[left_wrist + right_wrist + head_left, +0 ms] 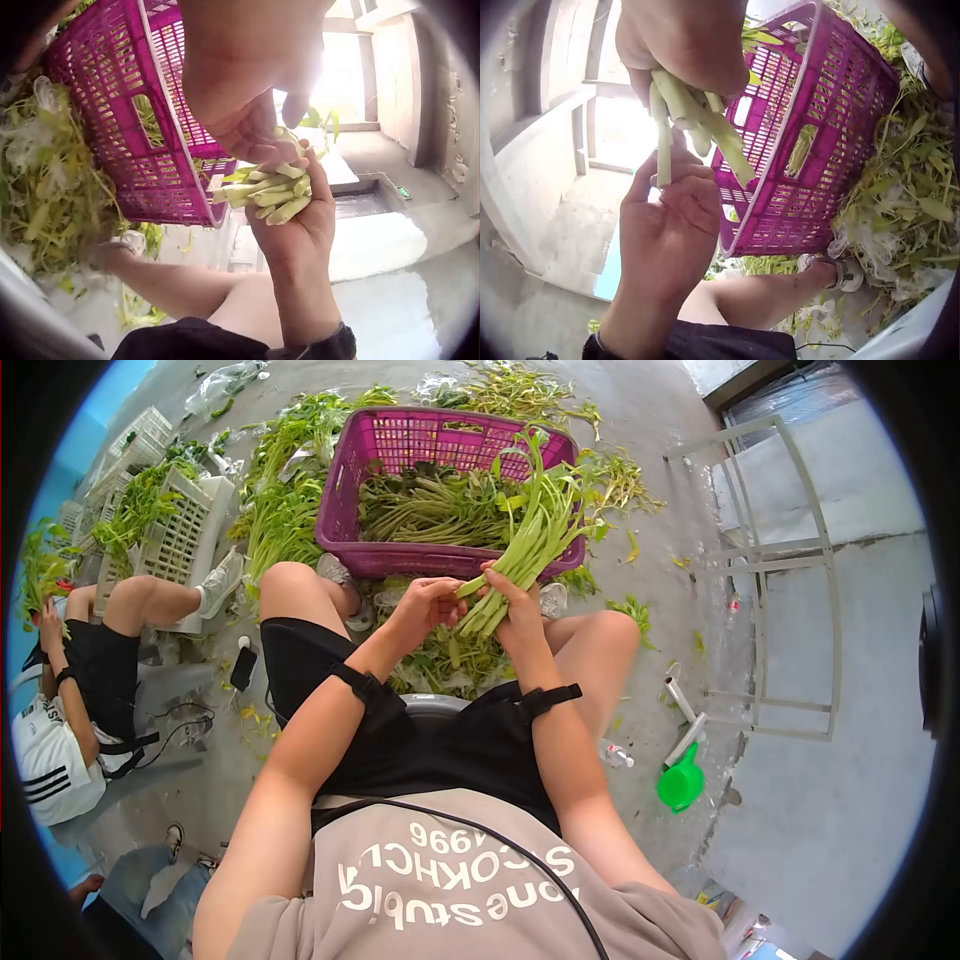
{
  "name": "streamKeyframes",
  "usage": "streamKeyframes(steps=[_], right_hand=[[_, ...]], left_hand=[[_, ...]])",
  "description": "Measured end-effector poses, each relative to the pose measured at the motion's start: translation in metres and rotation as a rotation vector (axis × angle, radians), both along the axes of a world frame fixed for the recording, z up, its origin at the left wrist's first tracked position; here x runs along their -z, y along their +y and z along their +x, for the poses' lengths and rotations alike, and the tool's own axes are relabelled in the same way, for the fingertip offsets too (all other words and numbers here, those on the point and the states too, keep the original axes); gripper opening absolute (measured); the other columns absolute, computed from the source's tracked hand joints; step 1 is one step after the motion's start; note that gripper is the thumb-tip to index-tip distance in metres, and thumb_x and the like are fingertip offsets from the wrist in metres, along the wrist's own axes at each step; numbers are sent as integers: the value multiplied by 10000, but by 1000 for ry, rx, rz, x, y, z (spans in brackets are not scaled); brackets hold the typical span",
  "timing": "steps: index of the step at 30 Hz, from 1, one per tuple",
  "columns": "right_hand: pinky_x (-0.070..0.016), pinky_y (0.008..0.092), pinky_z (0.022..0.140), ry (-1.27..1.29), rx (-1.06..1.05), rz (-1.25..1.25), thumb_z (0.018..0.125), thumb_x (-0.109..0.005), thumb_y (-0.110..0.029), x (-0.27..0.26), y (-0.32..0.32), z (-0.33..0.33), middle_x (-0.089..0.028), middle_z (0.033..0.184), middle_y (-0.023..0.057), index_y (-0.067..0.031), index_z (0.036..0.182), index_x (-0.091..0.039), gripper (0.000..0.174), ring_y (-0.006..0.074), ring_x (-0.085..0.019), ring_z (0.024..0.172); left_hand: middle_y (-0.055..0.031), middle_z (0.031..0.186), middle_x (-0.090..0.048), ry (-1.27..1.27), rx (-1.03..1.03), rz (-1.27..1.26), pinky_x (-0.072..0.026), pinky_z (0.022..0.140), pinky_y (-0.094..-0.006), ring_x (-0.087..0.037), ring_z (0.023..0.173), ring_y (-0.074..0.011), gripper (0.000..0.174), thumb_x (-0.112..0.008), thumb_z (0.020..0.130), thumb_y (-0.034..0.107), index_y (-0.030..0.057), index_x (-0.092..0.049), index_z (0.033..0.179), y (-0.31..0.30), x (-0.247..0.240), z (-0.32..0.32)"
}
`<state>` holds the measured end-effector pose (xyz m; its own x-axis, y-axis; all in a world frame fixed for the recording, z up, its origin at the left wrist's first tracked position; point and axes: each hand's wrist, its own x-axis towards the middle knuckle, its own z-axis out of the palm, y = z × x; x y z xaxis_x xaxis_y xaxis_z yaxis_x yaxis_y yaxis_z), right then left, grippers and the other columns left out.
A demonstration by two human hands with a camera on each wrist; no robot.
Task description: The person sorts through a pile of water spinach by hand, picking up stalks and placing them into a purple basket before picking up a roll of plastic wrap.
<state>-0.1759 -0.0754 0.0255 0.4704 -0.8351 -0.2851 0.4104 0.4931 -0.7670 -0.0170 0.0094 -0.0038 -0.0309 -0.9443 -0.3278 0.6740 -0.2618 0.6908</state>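
Observation:
A bunch of leafy green stalks (537,545) slants up over the near right part of the purple basket (400,562). My right hand (517,610) grips it near the cut ends. One stalk (663,142) stands apart from the bunch, its end pinched by the curled fingers of my left hand (428,608). Seen from the left wrist, the cut ends (277,196) lie across the right palm (292,240), with the left fingers (259,142) touching them. The right wrist view has the left palm (671,225) facing up below the stalks.
Darker green stalks (440,510) lie inside the basket. Loose greens (455,660) cover the floor between my feet, with more greens (285,500) left of the basket. Another person (85,660) sits at the left beside pale crates (180,525). A green scoop (681,780) and metal frame (835,590) are right.

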Motion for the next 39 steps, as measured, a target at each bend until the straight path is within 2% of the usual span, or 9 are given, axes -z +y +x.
streamKeyframes(steps=[10, 18, 24, 28, 31, 33, 37, 38, 39], right_hand=[[-525, 293, 683, 37, -38, -59, 865, -729, -22, -2, 1, 0, -694, 955, 71, 12, 1050, -675, 195, 134, -641, 776], [-527, 293, 697, 14, -47, -49, 869, -719, -22, -4, 6, 4, -686, 940, 76, 9, 1047, -667, 188, 144, -648, 773], [-546, 312, 692, -136, 10, 115, 891, -695, -34, 5, 8, 4, -679, 944, 79, 0, 1054, -646, 174, 160, -650, 744], [-556, 316, 702, -207, 59, 199, 907, -685, -42, 8, 5, 1, -671, 980, 77, -19, 1071, -628, 175, 159, -640, 745], [-558, 315, 709, -181, 135, 165, 913, -685, -46, 8, -16, -15, -671, 984, 77, -23, 1085, -619, 185, 158, -639, 754], [-559, 314, 702, -171, 164, 124, 909, -688, -42, 5, -24, -19, -675, 981, 81, -12, 1085, -621, 191, 161, -639, 747], [-549, 307, 661, 33, 64, -22, 877, -708, -12, -7, -16, -17, -691, 968, 96, 5, 1074, -638, 210, 163, -644, 731], [-542, 300, 650, 53, 48, -32, 866, -726, -20, -6, -11, -14, -698, 958, 96, 10, 1063, -646, 214, 160, -650, 731], [-535, 293, 639, 76, 34, -41, 856, -744, -29, -5, -7, -11, -706, 948, 95, 15, 1051, -655, 219, 158, -655, 731]], left_hand=[[-29, 823, -687, 62, -77, 58, -518, 652, -233, -630, 679, -99, 141, -660, 957, 161, 35, -694, 1010, 1, 5, -3], [-32, 796, -679, -54, -187, 49, -519, 647, -254, -638, 701, -108, 104, -700, 911, 96, 23, -713, 983, -1, 15, -3], [-26, 784, -671, 128, -163, -21, -508, 641, -244, -624, 693, -105, 81, -703, 905, 91, 23, -710, 949, 0, 14, -6], [-7, 761, -649, 48, -141, -32, -485, 619, -244, -596, 666, -89, 75, -707, 908, 94, 27, -708, 942, 2, 8, -3], [-20, 751, -663, -189, -151, -40, -494, 603, -248, -606, 642, -90, 105, -698, 920, 106, 14, -721, 967, 11, 5, 13], [-39, 767, -693, -540, -76, -35, -508, 600, -248, -630, 644, -94, 155, -680, 941, 125, 6, -736, 1022, 16, -3, 21], [-55, 801, -725, -898, 112, 84, -534, 661, -278, -660, 688, -111, 306, -610, 996, 260, 9, -733, 1123, 15, 0, 13], [-69, 792, -716, -1222, 120, 88, -530, 704, -286, -659, 726, -107, 363, -592, 1007, 319, 4, -719, 1136, 15, 2, 12], [-69, 792, -716, -1219, 123, 88, -530, 704, -286, -659, 726, -107, 363, -592, 1007, 319, 4, -719, 1136, 12, 9, 12]])
